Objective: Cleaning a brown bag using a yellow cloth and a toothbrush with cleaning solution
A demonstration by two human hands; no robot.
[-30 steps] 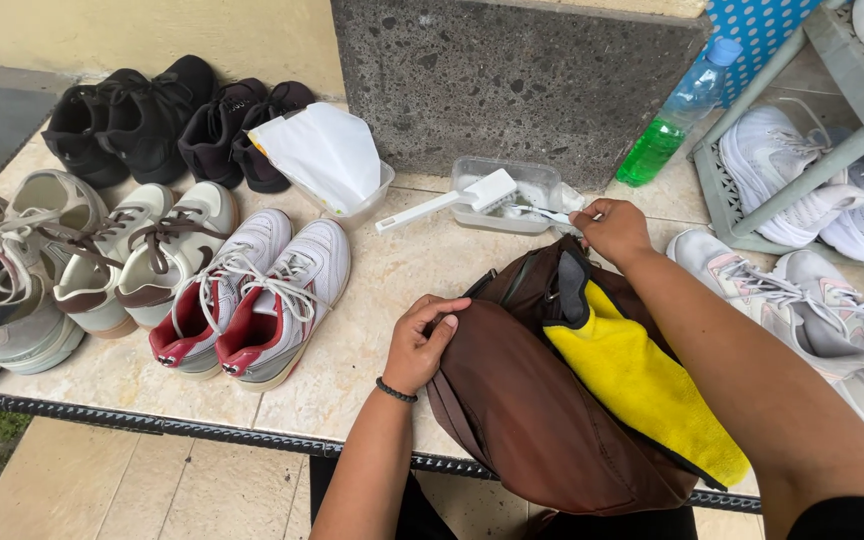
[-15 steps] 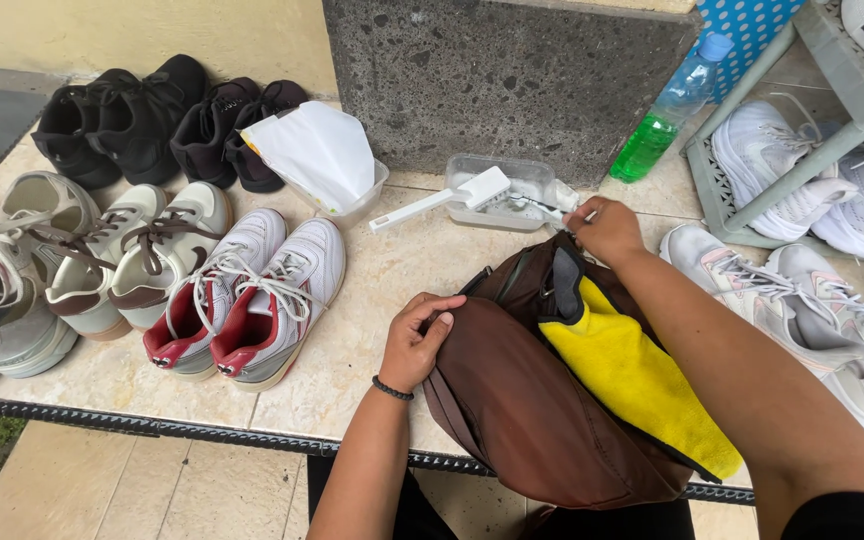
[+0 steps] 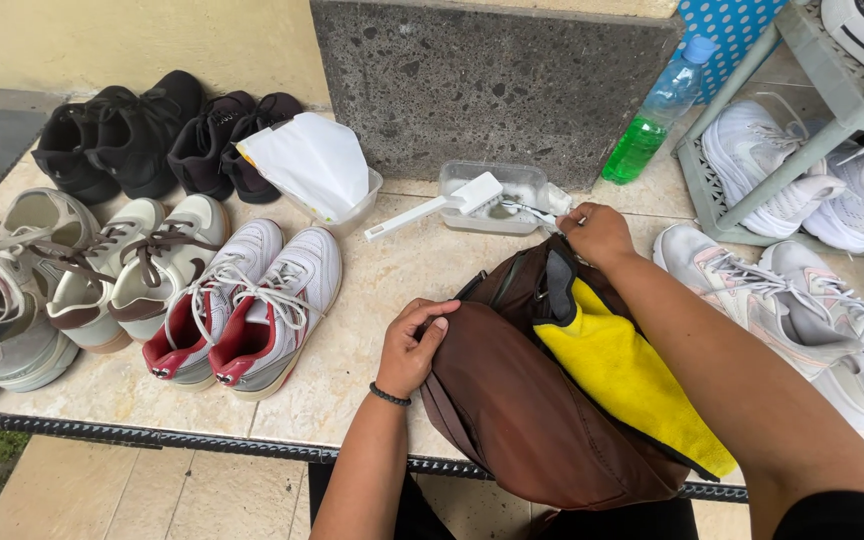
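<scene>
A pale tiled table [image 3: 382,290] runs along a cream wall, with a dark speckled stone block [image 3: 492,85] standing at the back. Far left, beige and white sneakers [image 3: 12,290] crowd the edge, and behind them sit black shoes [image 3: 117,130] beside a dark brown pair [image 3: 227,140]. Next along, white sneakers with brown laces [image 3: 127,270], then a white pair with red lining [image 3: 247,310], toes pointing away from the person. Behind those, a small tub holding a white bag [image 3: 317,165].

Now the middle: the left hand [image 3: 414,345], a dark band at its wrist, is closed on the near left rim of a brown bag [image 3: 522,420], pinching the fabric. The bag lies on the table's front edge, mouth open, a yellow cloth [image 3: 627,380] showing inside. The right hand [image 3: 600,235] grips the bag's far top end, fingers clamped there, so the two hands sit apart at opposite ends of the opening.

Just beyond the right hand, a clear tray [image 3: 507,195] with a white brush [image 3: 442,205] resting across it. Further right, a plastic bottle of green liquid [image 3: 652,125] leans by the stone, a grey shoe rack [image 3: 802,120] holds white sneakers, and more white sneakers [image 3: 802,310] lie right beside the right forearm.
</scene>
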